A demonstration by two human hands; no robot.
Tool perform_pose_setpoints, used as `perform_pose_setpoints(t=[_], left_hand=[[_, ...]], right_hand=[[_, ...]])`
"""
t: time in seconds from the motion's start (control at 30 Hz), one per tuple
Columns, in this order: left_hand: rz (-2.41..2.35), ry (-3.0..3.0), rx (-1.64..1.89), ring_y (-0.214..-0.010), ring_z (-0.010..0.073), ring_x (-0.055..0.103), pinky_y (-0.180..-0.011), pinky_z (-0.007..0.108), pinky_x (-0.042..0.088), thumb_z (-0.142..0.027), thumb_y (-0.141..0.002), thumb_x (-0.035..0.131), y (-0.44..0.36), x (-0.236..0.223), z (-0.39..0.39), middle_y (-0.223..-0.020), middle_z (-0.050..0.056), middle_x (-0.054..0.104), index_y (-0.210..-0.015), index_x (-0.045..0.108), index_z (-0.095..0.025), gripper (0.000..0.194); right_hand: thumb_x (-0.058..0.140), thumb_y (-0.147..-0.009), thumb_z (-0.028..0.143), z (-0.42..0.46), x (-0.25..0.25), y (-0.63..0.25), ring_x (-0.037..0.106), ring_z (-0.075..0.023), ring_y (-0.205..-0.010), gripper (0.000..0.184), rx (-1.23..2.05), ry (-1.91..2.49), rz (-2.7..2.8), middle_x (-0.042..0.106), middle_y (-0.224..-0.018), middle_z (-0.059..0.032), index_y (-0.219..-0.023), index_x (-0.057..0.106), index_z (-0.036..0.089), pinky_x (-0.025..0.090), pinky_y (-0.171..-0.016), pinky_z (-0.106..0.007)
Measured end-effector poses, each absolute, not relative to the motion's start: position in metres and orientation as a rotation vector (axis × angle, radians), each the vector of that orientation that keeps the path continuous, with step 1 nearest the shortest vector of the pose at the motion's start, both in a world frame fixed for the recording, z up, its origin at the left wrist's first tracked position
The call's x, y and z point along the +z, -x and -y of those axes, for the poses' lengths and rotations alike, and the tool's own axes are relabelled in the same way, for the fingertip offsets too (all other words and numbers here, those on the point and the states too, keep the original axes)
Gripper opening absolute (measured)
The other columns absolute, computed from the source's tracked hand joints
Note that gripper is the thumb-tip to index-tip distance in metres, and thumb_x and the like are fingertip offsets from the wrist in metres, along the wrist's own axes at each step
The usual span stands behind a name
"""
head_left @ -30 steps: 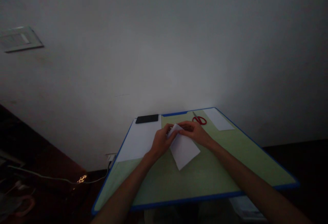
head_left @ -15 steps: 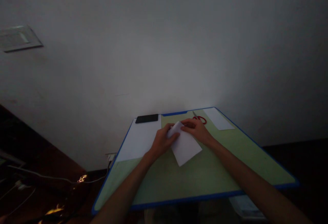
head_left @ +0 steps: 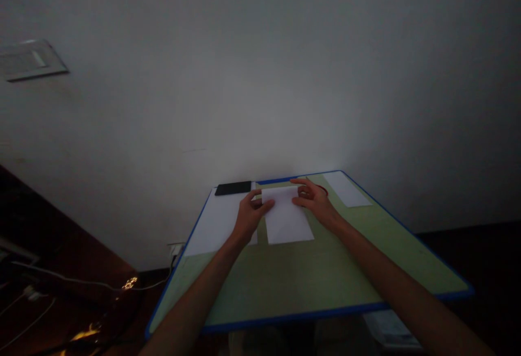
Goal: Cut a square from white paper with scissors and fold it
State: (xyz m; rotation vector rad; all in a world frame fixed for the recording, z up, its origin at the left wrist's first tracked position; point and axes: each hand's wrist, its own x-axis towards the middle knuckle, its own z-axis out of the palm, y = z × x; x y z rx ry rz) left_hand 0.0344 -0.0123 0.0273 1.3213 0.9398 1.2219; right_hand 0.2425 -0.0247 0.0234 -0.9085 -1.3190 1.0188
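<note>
Wall (head_left: 260, 84) fills the far side of our view, with a pale plate (head_left: 35, 60) at the left and, low down, a socket (head_left: 176, 249) beside the table. We see a thin cable (head_left: 81, 281) running below them. On the green, blue-rimmed table (head_left: 309, 280), a large white sheet (head_left: 215, 223) lies at the left, a flat black slab (head_left: 233, 188) across its far end.

Our left hand (head_left: 249, 215) pinches the left edge of a white paper (head_left: 287, 217), thumb on the face towards us, the bent fingers closed in behind. We have this paper at the middle of the table's far half, its far edge raised; in this dim light we can't quite tell whether the near edge touches the surface. Our right hand (head_left: 317, 201) clamps the right edge between thumb and curled fingers, while the index finger points left, apart from the others, over the far edge. Just behind that hand a red handle (head_left: 324, 189) peeks out, mostly hidden from us. Farther right, a white strip (head_left: 345, 189) lies near the table's far right corner.
</note>
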Motion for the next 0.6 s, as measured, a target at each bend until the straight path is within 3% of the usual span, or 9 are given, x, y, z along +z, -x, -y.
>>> perform_pose_setpoints(t=[0.23, 0.43, 0.6], left_hand=[[-0.917, -1.26, 1.268, -0.073, 0.0186, 0.07, -0.07, 0.029, 0.055, -0.042, -0.063, 0.087, -0.033, 0.022, 0.006, -0.083, 0.008, 0.076, -0.093, 0.067, -0.013, 0.047], [-0.902, -1.301, 1.274, -0.076, 0.0203, 0.07, -0.068, 0.031, 0.055, -0.042, -0.065, 0.086, -0.035, 0.032, 0.015, -0.089, 0.009, 0.076, -0.115, 0.061, -0.016, 0.063], [-0.9, -1.348, 1.335, -0.07, 0.0177, 0.067, -0.061, 0.027, 0.052, -0.042, -0.067, 0.084, -0.035, 0.032, 0.015, -0.082, 0.005, 0.073, -0.105, 0.059, -0.019, 0.052]], right_hand=[[0.072, -0.066, 0.025, 0.023, 0.023, -0.244, 0.06, -0.0148, -0.073, 0.049, 0.915, 0.981, 1.33, 0.058, -0.085, 0.0004, -0.114, 0.064, 0.021, 0.048, -0.064, -0.027], [0.072, -0.066, 0.026, 0.019, 0.019, -0.247, 0.064, -0.0166, -0.078, 0.048, 0.912, 0.975, 1.317, 0.063, -0.093, -0.0022, -0.114, 0.064, 0.021, 0.051, -0.068, -0.028], [0.071, -0.066, 0.024, 0.016, 0.015, -0.246, 0.063, -0.0163, -0.078, 0.049, 0.878, 0.967, 1.332, 0.064, -0.096, -0.0031, -0.114, 0.065, 0.022, 0.052, -0.067, -0.028]])
